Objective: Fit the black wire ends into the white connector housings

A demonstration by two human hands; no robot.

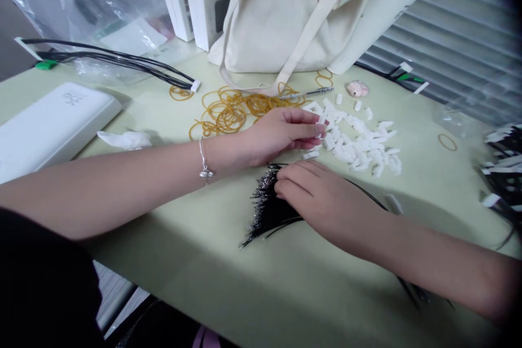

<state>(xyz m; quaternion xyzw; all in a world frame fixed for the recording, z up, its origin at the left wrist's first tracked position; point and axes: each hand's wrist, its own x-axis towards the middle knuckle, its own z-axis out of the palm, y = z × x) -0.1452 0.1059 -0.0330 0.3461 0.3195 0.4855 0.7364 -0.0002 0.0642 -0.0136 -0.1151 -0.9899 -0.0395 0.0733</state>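
Observation:
My left hand (pixel 291 130) is at the near left edge of a spread of small white connectors (pixel 350 147), with a white connector pinched between thumb and fingers. Below it, my right hand (pixel 304 185) is closed over the upper end of a bundle of black wires (pixel 277 209), whose shiny metal tips fan out to the left. What its fingertips grip is hidden under the hand. The wires pass beneath my right forearm, and their far ends show below it.
Yellow rubber bands (pixel 228 111) and a pen (pixel 308 92) lie behind my left hand. A white power bank (pixel 53 119) is at left. A cloth bag (pixel 285 22) and white boxes (pixel 210 5) stand at the back. More wires (pixel 508 174) lie at right.

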